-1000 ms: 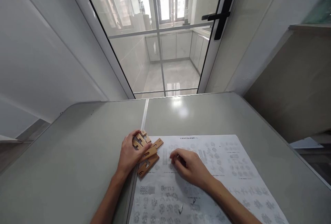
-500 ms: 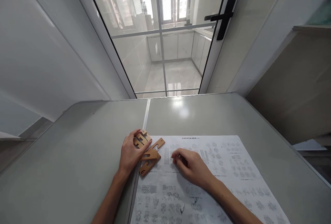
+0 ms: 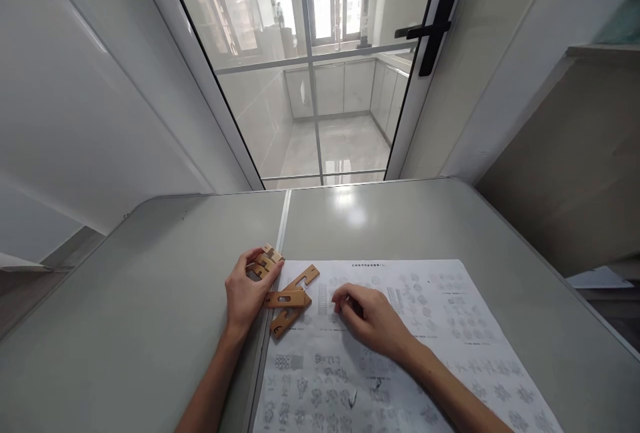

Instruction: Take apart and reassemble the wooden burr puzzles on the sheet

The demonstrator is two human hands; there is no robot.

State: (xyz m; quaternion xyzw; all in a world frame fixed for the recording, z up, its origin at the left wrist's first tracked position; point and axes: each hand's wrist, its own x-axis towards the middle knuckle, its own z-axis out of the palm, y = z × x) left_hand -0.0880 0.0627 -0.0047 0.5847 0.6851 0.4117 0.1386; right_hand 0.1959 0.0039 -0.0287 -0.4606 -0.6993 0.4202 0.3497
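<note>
My left hand (image 3: 245, 298) is closed round a block of interlocking wooden puzzle pieces (image 3: 268, 259) with light and dark faces. Its fingers and thumb hide part of the block. Just right of that hand lie three flat, slotted wooden pieces: one horizontal piece (image 3: 290, 299) on top, an upper slanted piece (image 3: 309, 275) and a lower slanted piece (image 3: 281, 326) with a dark mark. My right hand (image 3: 370, 319) rests on the printed sheet (image 3: 400, 369), fingers curled in and nothing seen in them.
A pale table (image 3: 135, 306) carries everything, with a metal seam (image 3: 283, 223) running along it left of the sheet. Small line drawings cover the paper. Past the far edge stands a glass door with a black handle (image 3: 436, 33).
My left hand has shifted slightly left with the wooden block, baring more of the horizontal piece. My right hand has hardly moved.
</note>
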